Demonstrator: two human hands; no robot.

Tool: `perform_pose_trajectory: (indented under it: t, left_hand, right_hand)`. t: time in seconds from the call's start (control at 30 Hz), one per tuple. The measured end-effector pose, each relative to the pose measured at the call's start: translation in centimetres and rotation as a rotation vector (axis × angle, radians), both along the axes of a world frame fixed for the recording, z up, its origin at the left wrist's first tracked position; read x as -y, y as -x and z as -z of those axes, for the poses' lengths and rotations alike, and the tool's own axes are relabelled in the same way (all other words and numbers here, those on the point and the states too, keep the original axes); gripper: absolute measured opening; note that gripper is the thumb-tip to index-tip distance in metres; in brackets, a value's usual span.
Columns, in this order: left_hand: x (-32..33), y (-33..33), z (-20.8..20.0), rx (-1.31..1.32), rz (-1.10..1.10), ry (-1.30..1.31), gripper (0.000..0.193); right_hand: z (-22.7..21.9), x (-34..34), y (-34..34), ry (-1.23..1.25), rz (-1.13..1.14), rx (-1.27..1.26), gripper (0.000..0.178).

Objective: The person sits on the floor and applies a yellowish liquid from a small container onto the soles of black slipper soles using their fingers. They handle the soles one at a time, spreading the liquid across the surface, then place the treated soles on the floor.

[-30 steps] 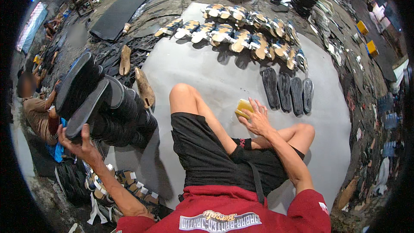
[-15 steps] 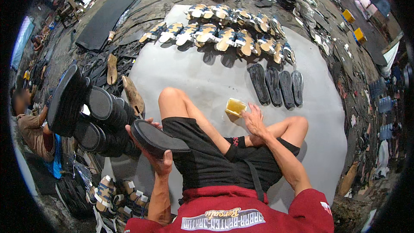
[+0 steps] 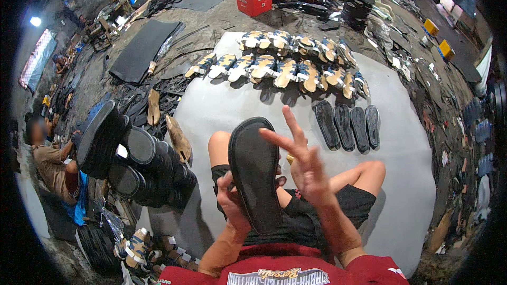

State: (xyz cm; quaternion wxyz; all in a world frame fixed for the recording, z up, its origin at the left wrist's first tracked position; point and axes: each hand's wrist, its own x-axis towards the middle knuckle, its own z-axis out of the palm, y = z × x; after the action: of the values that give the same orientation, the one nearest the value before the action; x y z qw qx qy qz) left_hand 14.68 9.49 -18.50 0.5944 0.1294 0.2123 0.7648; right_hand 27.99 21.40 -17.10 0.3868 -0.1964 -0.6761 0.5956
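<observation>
I hold a single black sole [image 3: 256, 177] over my lap, my left hand [image 3: 236, 208] gripping it from the left, thumb along the near edge and fingertips showing past the far one. The sole lies between my two hands, its plain dark face toward me. My right hand [image 3: 311, 171], fingers spread and grasping nothing that I can make out, reaches in from the right; its forefinger overlaps the sole's upper right edge, though whether the two touch I cannot tell. A sliver of something yellow [image 3: 290, 159] shows between that hand and the sole. The work looks partway through: four soles [image 3: 342, 124] lie side by side on the grey sheet [image 3: 406, 179], apparently dealt with, while the black stacks [image 3: 141, 145] at my left seem to be those left to do. Farther out, sandals [image 3: 286, 73] sit in rows near the sheet's far edge.
</observation>
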Motion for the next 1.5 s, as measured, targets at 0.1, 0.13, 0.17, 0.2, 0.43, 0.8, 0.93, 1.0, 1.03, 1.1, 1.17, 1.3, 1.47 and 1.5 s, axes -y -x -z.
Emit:
perform_pose_trajectory:
  t: [0.1,0.13,0.17,0.2,0.43,0.8,0.93,1.0,1.03,1.1,1.17,1.3,1.47,1.5]
  left_hand:
    - [1.1,-0.4,0.5,-0.047,-0.075,0.188,0.08]
    - [1.0,-0.7,0.7,-0.162,-0.11,0.227,0.078]
    - [1.0,-0.9,1.0,-0.274,-0.145,0.267,0.077]
    - [1.2,-1.0,1.4,-0.37,-0.165,0.25,0.074]
    - [2.2,-1.2,3.4,-0.524,-0.172,0.228,0.066]
    - [1.5,0.0,3.2,-0.529,-0.09,0.268,0.067]
    - [0.9,0.1,2.0,-0.494,-0.027,0.297,0.067]
    - [0.5,0.1,1.9,-0.47,-0.017,0.322,0.067]
    - [0.3,0.1,2.1,-0.456,-0.017,0.338,0.067]
    - [0.3,0.3,4.5,-0.471,-0.077,0.363,0.068]
    - [0.2,0.3,4.4,-0.467,-0.057,0.361,0.069]
    - [-0.2,0.4,2.1,-0.404,0.074,0.305,0.07]
    - [-0.3,0.8,1.6,-0.287,0.146,0.357,0.067]
    - [-0.5,0.6,1.3,-0.283,0.122,0.379,0.067]
  right_hand:
    - [0.2,1.7,1.6,-0.488,0.308,0.393,0.065]
    - [0.7,1.9,1.4,-0.538,0.321,0.477,0.063]
    - [1.0,2.4,1.4,-0.505,0.306,0.474,0.064]
    - [1.4,2.9,1.5,-0.471,0.291,0.471,0.064]
    - [1.4,3.6,1.7,-0.446,0.241,0.482,0.07]
    - [1.3,1.9,0.6,-0.52,0.202,0.629,0.071]
    - [1.7,1.2,0.2,-0.556,0.182,0.648,0.071]
    - [1.8,0.9,0.0,-0.561,0.169,0.646,0.07]
    - [1.8,0.8,-0.1,-0.562,0.161,0.653,0.068]
    - [1.7,0.6,-0.2,-0.571,0.15,0.67,0.067]
    - [1.8,0.3,-0.3,-0.581,0.14,0.683,0.067]
    - [2.2,-0.1,-0.7,-0.629,0.114,0.73,0.066]
    - [2.7,-0.8,-1.2,-0.672,0.076,0.786,0.065]
    - [2.7,-1.0,-1.2,-0.688,0.072,0.795,0.065]
